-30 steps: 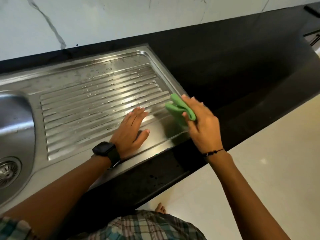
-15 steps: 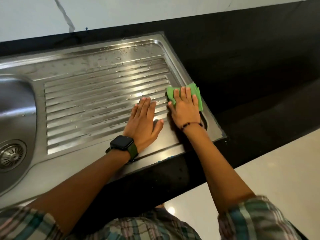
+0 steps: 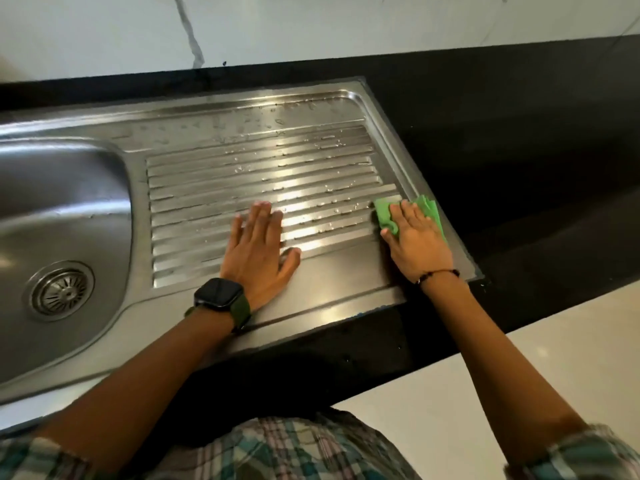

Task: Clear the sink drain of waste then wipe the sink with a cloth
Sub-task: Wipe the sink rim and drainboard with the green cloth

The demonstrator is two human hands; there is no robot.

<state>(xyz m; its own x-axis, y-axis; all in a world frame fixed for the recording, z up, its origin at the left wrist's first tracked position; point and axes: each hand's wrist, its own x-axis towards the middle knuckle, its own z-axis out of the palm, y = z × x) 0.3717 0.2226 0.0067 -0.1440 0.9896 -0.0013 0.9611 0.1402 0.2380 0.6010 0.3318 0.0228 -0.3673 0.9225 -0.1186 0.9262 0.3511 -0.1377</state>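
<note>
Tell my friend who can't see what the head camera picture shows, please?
A person's right hand presses a green cloth flat on the right end of a wet steel sink drainboard. Their left hand, with a dark watch on its wrist, lies flat on the ridges nearby.

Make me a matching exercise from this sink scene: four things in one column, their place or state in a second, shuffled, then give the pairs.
Things:
1. green cloth
2. left hand
3. drain strainer
4. watch

Places or states:
A. at the bottom of the sink basin
B. flat on the ribbed drainboard, holding nothing
C. strapped round the left wrist
D. pressed under the right hand at the drainboard's right edge

Pairs: 1-D, 2-B, 3-A, 4-C
</note>
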